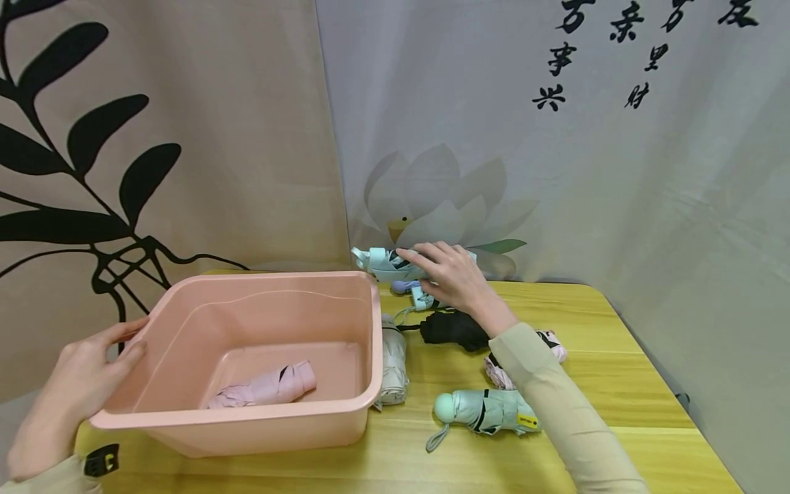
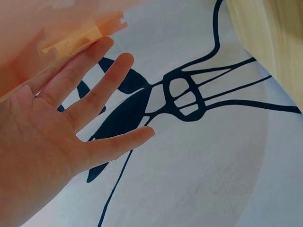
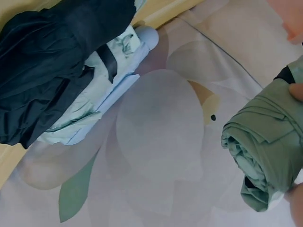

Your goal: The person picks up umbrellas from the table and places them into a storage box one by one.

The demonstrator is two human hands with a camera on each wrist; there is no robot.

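My right hand (image 1: 453, 278) grips a folded pale-green umbrella (image 1: 376, 264), raised over the back of the table. The right wrist view shows the rolled end of that same umbrella (image 3: 267, 127), with only bits of the fingers at the edge. At the left, my left hand (image 1: 86, 384) holds the rim of a pink plastic bin (image 1: 247, 418), its thumb over the edge. Several of its fingers (image 2: 102, 94) spread along the outer wall in the left wrist view. Inside the bin lies one folded light-pink umbrella (image 1: 265, 387).
Between bin and right arm lie a grey umbrella (image 1: 393, 360), a black umbrella (image 1: 453, 329) and a light-blue umbrella (image 1: 422, 298). Nearer me is a mint umbrella (image 1: 494, 412) with a round handle. A pink patterned umbrella (image 1: 496, 374) is partly behind my sleeve. Printed cloth (image 1: 432, 103) hangs behind.
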